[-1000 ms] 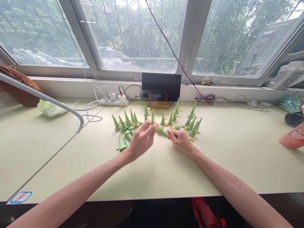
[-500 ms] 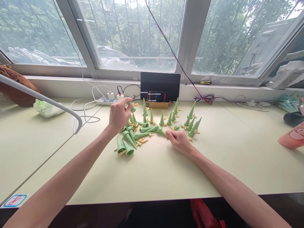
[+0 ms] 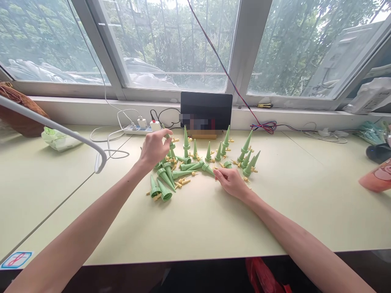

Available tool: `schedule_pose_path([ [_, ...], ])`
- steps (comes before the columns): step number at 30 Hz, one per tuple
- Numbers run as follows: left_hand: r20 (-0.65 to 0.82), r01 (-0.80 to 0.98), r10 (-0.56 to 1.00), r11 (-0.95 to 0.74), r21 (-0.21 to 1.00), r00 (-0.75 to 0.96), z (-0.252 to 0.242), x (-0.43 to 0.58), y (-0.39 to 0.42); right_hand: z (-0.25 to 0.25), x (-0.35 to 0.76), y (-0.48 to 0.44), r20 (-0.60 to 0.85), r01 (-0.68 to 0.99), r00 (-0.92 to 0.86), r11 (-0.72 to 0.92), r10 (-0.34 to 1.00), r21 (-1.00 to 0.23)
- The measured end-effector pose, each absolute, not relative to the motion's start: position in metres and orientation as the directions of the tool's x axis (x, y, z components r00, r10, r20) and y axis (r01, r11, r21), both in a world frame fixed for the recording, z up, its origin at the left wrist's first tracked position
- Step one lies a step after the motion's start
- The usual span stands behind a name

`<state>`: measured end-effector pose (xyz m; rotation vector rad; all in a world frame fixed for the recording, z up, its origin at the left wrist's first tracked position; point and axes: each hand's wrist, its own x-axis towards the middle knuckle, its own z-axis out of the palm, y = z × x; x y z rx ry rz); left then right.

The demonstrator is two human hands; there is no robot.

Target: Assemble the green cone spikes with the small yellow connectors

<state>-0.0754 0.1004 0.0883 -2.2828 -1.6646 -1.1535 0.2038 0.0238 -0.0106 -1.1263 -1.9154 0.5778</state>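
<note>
Several green cone-shaped spikes with yellow fittings stand and lie in a cluster (image 3: 195, 160) on the pale green table (image 3: 198, 219). My left hand (image 3: 154, 148) hovers over the left side of the cluster, fingers pinched on one green cone (image 3: 167, 135) held up near the power strip. Several cones lie toppled (image 3: 166, 183) just below that hand. My right hand (image 3: 232, 182) rests on the table at the cluster's front, fingers curled around something small I cannot make out. Upright cones (image 3: 246, 146) stand behind it.
A dark tablet (image 3: 206, 112) leans against the window sill behind the cones. A white power strip (image 3: 140, 129) with cables lies to its left. A white lamp arm (image 3: 55, 128) crosses the left side. A pink object (image 3: 377, 177) sits at the right edge.
My left hand moved from the cluster's middle up and left, lifting a green cone. Several cones on the left side fell over. My right hand has stayed in place.
</note>
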Motion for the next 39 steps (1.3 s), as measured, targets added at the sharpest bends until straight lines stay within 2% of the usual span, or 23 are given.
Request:
schedule_pose_path([
  [22,0.603,0.856,0.777,-0.427,0.291,0.182,0.092,-0.075,0.102,-0.009,0.203,0.024,0.424,0.499,-0.292,0.515,0.857,-0.697],
  [39,0.513,0.874,0.831,-0.397,0.280,0.213,0.073,-0.074,0.102,-0.009,0.204,0.024,0.422,0.499,-0.301,0.518,0.855,-0.695],
])
